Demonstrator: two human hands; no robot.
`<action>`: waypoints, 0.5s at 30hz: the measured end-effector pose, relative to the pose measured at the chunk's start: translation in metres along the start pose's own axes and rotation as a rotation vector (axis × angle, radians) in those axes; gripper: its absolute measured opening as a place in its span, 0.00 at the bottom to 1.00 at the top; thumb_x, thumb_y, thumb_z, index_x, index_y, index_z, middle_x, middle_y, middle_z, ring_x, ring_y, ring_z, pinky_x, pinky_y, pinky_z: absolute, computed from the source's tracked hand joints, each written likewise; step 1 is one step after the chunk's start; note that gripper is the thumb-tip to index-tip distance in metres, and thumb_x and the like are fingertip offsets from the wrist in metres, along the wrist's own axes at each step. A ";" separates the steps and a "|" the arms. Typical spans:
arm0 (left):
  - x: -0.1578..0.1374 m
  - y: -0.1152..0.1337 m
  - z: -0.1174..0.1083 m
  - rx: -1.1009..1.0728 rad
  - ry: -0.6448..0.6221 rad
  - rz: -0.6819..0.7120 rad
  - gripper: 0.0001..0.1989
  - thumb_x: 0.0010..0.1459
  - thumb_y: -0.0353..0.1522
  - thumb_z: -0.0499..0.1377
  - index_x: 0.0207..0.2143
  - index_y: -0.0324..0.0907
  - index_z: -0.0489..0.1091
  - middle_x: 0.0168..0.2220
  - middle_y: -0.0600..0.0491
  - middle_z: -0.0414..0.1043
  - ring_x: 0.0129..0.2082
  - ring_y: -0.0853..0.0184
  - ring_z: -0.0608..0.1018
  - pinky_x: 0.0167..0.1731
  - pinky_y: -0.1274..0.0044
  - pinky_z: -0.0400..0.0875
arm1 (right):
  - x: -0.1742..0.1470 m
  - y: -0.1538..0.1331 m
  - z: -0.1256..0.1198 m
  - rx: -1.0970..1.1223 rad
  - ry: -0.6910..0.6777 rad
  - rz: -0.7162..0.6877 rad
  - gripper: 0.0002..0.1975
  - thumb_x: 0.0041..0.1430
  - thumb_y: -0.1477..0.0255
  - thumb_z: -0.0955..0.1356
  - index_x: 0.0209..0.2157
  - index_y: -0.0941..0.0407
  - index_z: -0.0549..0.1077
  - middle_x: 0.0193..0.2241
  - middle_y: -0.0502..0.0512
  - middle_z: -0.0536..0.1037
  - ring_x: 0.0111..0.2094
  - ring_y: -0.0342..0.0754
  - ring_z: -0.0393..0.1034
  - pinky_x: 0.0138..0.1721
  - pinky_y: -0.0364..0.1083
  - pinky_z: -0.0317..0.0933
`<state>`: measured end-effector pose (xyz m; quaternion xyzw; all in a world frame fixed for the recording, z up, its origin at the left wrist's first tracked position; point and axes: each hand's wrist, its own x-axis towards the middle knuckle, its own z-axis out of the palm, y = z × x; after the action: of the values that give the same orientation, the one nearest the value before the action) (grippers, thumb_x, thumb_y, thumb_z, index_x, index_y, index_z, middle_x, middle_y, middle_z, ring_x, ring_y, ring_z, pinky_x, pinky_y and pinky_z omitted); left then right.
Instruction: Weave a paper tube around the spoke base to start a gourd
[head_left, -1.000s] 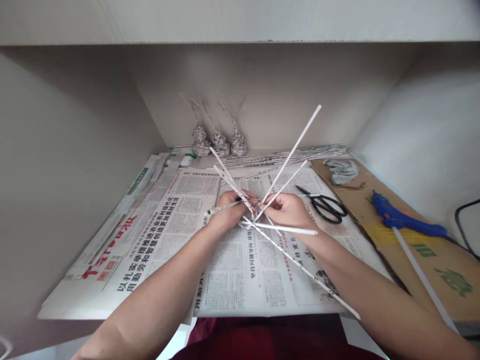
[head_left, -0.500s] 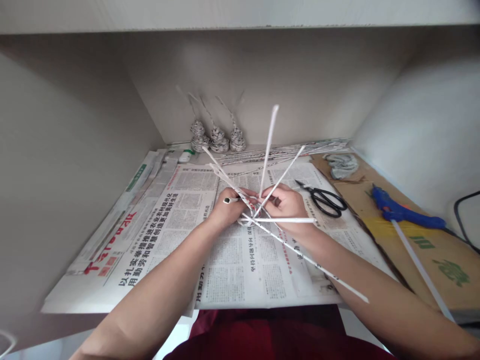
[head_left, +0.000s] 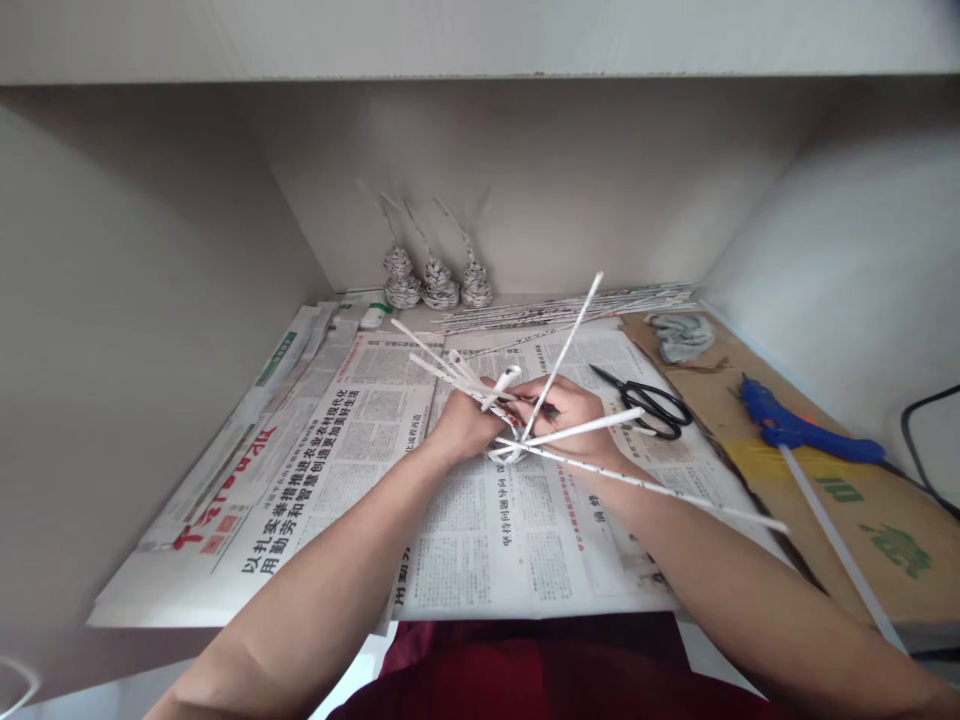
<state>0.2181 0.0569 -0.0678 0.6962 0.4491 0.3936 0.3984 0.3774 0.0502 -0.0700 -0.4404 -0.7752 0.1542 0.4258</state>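
Observation:
Between my hands is a small weaving of rolled newspaper tubes (head_left: 517,447), its white, print-flecked ends sticking out in several directions. My left hand (head_left: 472,420) is closed on its left side, fingers partly hidden behind the tubes. From the other side, my right hand (head_left: 566,408) pinches the work near its middle, with the fingertips mostly covered. One tube end points up and right, and a long one reaches out over my right forearm. The weaving is held above the newspaper sheets (head_left: 480,540) spread over the table.
Three woven gourd shapes (head_left: 437,285) stand at the back wall, beside a bundle of loose paper tubes (head_left: 570,306). To the right lie black scissors (head_left: 652,405), a blue glue gun (head_left: 806,425) with a white glue stick, and a crumpled grey cloth (head_left: 681,337) on cardboard (head_left: 817,530).
The weaving has turned in my hands: the tube that stood upright now leans toward my left hand, and the long lower one has swung up to the right. Both hands stay close together.

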 end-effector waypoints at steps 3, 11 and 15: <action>0.001 -0.001 0.002 0.009 0.064 -0.027 0.02 0.44 0.26 0.59 0.24 0.37 0.72 0.26 0.52 0.73 0.27 0.68 0.74 0.27 0.78 0.68 | 0.002 0.004 0.000 0.037 -0.089 0.166 0.14 0.49 0.66 0.70 0.39 0.54 0.73 0.34 0.53 0.78 0.34 0.48 0.72 0.34 0.44 0.65; 0.004 -0.015 0.001 -0.054 0.126 -0.080 0.08 0.45 0.30 0.60 0.32 0.39 0.73 0.29 0.51 0.75 0.29 0.66 0.76 0.30 0.77 0.70 | 0.004 0.004 0.000 0.087 -0.187 0.407 0.09 0.50 0.65 0.68 0.29 0.57 0.75 0.23 0.52 0.77 0.25 0.46 0.71 0.23 0.41 0.60; 0.005 -0.018 0.000 -0.079 0.184 -0.043 0.09 0.48 0.32 0.59 0.33 0.39 0.74 0.32 0.50 0.76 0.32 0.65 0.76 0.35 0.75 0.70 | 0.001 0.009 -0.001 0.070 -0.190 0.321 0.05 0.50 0.71 0.66 0.27 0.56 0.74 0.23 0.49 0.75 0.24 0.44 0.68 0.22 0.40 0.57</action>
<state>0.2137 0.0669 -0.0836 0.6310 0.4827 0.4647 0.3911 0.3826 0.0556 -0.0746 -0.5268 -0.7258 0.2882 0.3356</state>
